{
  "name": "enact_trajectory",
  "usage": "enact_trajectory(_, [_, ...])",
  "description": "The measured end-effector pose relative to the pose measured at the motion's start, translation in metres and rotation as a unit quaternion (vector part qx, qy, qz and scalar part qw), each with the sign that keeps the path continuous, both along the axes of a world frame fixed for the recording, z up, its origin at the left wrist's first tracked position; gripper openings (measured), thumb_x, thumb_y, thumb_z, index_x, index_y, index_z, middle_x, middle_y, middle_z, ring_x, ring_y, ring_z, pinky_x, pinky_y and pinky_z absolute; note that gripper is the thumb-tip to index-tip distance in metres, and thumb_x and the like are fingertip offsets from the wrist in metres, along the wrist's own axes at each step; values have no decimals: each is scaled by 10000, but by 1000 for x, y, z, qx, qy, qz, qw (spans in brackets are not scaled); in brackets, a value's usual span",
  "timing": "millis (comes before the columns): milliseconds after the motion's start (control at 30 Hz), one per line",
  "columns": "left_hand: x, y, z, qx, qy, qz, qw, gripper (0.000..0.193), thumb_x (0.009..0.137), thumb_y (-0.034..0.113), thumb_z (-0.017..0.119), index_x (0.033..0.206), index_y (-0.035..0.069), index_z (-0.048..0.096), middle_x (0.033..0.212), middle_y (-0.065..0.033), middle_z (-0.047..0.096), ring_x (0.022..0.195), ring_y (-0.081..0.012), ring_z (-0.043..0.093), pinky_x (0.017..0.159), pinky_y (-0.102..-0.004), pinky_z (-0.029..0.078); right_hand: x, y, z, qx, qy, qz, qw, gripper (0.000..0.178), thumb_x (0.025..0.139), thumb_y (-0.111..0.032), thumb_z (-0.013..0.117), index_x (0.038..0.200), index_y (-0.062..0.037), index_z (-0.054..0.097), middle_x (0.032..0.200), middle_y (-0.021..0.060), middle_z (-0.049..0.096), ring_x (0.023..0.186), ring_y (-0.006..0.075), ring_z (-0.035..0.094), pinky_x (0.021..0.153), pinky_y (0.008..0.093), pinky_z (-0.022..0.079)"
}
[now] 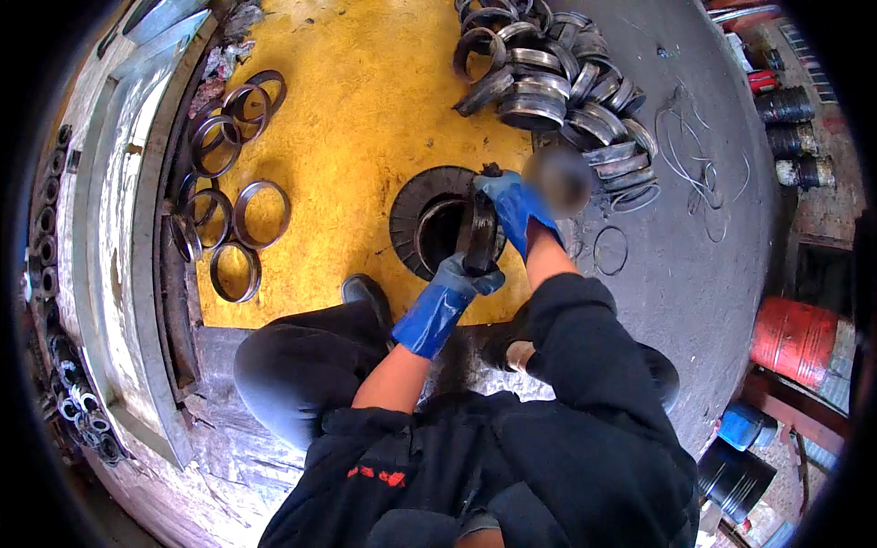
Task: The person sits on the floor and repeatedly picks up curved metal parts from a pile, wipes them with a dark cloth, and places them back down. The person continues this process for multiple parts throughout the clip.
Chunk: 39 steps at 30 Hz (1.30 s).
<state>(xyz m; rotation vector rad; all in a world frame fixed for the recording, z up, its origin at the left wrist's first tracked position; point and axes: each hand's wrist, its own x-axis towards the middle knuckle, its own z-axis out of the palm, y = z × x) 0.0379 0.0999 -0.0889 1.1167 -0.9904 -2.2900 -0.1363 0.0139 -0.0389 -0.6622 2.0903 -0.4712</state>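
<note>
Both hands wear blue gloves and share one dark metal ring, held on edge over the round opening in the yellow plate. The left hand closes its grip on the ring's lower rim, the right hand closes on its upper rim. The ring stands upright, just above the hole, whose ribbed dark collar surrounds it; what lies inside the hole cannot be made out. Beyond the hands, at the plate's far edge, a heap of grey metal rings lies stacked and overlapping. To the left, loose thin rings lie flat on the plate, some overlapping. At the right edge stands a red drum, with a blue can and a black container below it; their contents are not visible. Dark cylinders stand on the upper right.
</note>
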Motion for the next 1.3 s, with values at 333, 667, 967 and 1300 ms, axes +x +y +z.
enact_trajectory(333, [17, -20, -29, 125, 116, 47, 984, 364, 657, -88, 759, 1000, 0, 675, 870, -123, 688, 677, -205, 644, 594, -331, 526, 61, 46, 30, -182, 206, 115, 954, 536, 770, -380, 719, 1218, -106, 613, 1180, 125, 643, 1042, 285, 634, 906, 371, 499])
enact_trajectory(667, [6, -10, -19, 233, 139, 144, 952, 368, 686, -56, 748, 1039, 24, 681, 882, -112, 696, 672, -200, 642, 565, -316, 510, 72, 80, 7, -294, 183, 92, 933, 574, 736, -302, 764, 1233, -100, 561, 1164, 108, 629, 999, 286, 635, 875, 365, 515])
enact_trajectory(967, [10, -8, -5, 9, -6, -30, 999, 287, 677, 45, 827, 921, 63, 678, 768, 12, 638, 644, -84, 567, 591, -241, 455, -9, 16, -48, -180, -325, -96, 923, 232, 877, -192, 577, 1012, -34, 681, 921, 78, 667, 844, 180, 610, 704, 295, 488])
enact_trajectory(1300, [21, -16, -46, 157, 137, 94, 974, 295, 894, 143, 593, 1168, 35, 590, 1087, -93, 635, 919, -210, 611, 848, -363, 502, 91, 70, 27, -311, 2, -52, 949, 563, 769, -143, 753, 1266, -23, 516, 1188, 115, 627, 1085, 238, 614, 950, 346, 480])
